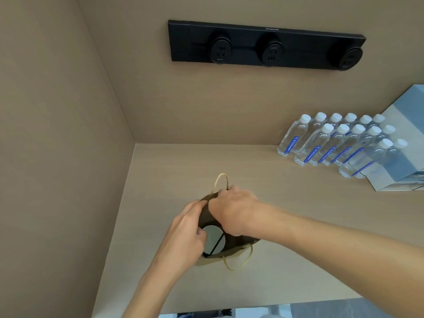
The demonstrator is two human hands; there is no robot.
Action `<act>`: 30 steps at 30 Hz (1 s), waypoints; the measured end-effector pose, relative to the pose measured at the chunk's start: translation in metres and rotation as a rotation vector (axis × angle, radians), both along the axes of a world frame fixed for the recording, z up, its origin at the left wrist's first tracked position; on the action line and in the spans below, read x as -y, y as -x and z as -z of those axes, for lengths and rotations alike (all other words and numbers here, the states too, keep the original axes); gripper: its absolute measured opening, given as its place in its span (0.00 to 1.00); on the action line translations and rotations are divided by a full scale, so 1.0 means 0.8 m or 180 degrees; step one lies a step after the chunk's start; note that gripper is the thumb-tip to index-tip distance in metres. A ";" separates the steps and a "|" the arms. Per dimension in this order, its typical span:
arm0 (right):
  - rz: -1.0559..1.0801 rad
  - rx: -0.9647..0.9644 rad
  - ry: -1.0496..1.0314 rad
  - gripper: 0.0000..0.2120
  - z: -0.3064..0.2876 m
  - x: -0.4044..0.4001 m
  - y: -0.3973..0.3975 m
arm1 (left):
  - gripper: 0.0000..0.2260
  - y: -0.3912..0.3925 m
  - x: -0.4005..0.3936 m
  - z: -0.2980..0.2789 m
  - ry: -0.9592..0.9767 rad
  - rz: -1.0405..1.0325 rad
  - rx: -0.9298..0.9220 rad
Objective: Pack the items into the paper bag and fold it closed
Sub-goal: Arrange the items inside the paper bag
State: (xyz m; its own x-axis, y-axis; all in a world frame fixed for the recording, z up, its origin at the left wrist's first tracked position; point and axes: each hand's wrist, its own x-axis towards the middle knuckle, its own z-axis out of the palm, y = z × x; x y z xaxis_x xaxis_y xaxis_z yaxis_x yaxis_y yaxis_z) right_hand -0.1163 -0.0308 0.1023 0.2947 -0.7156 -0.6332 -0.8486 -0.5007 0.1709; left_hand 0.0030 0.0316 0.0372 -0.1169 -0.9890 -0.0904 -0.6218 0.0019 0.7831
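Observation:
A brown paper bag (231, 254) with twine handles stands upright on the counter, its mouth open toward me. Inside it I see the round pale top of an item (214, 238) with a dark straw-like line across it. My left hand (185, 232) pinches the bag's left rim. My right hand (231, 210) grips the far and right rim from above, covering part of the opening. One handle sticks up behind my right hand, the other hangs over the near side.
Several clear water bottles (332, 143) with white caps stand at the back right beside a blue-grey box (403, 143). A black socket strip (266, 45) is on the back wall. A side wall (57, 157) closes the left. The counter's front edge (252, 306) is near me.

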 end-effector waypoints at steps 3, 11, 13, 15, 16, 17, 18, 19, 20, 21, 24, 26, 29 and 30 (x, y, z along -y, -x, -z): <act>-0.0063 -0.0064 0.0009 0.12 0.000 -0.001 0.001 | 0.29 0.000 0.000 0.000 0.0009 -0.0001 0.0029; -0.0270 -0.0253 -0.0340 0.15 0.053 -0.006 0.002 | 0.28 0.003 0.001 -0.001 -0.0058 -0.0022 0.0151; -0.0183 -0.0275 -0.0477 0.16 0.066 -0.006 0.004 | 0.28 0.004 0.002 -0.002 -0.0068 -0.0008 0.0171; -0.0105 -0.0220 -0.0576 0.16 0.072 -0.002 0.005 | 0.28 0.004 0.002 -0.002 -0.0082 -0.0019 0.0147; -0.0064 -0.0196 -0.0618 0.16 0.075 0.000 0.006 | 0.28 0.004 0.002 -0.002 -0.0102 -0.0030 0.0124; -0.0024 -0.0189 -0.0663 0.15 0.077 0.000 0.007 | 0.28 0.004 0.002 -0.002 -0.0123 -0.0034 0.0102; 0.0006 -0.0195 -0.0713 0.15 0.079 -0.001 0.008 | 0.28 0.004 0.001 -0.002 -0.0142 -0.0031 0.0092; 0.0025 -0.0207 -0.0756 0.14 0.081 -0.002 0.009 | 0.28 0.004 0.001 -0.002 -0.0150 -0.0021 0.0093; 0.0034 -0.0215 -0.0797 0.14 0.082 -0.003 0.009 | 0.28 0.004 0.001 -0.001 -0.0150 -0.0007 0.0097; 0.0035 -0.0218 -0.0838 0.14 0.084 -0.004 0.009 | 0.28 0.004 0.001 -0.001 -0.0149 0.0000 0.0101; 0.0094 -0.0239 -0.0944 0.13 0.091 -0.007 0.008 | 0.28 0.004 0.001 0.002 -0.0166 -0.0012 0.0059; 0.0282 -0.0240 -0.0999 0.13 0.097 -0.009 0.007 | 0.28 0.004 0.001 0.002 -0.0163 0.0009 0.0010; 0.0596 -0.0161 -0.1065 0.14 0.103 -0.011 0.005 | 0.28 0.003 0.001 0.002 -0.0172 0.0017 0.0001; 0.0607 -0.0149 -0.1075 0.14 0.103 -0.012 0.005 | 0.28 0.003 0.001 0.002 -0.0176 0.0014 -0.0008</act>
State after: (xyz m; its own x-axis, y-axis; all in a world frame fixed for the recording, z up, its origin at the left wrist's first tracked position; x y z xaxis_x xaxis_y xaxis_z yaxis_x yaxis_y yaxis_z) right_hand -0.1200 -0.0216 0.0198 0.1417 -0.5039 -0.8521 -0.9271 -0.3693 0.0642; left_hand 0.0008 0.0310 0.0356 -0.1215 -0.9820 -0.1445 -0.6200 -0.0386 0.7836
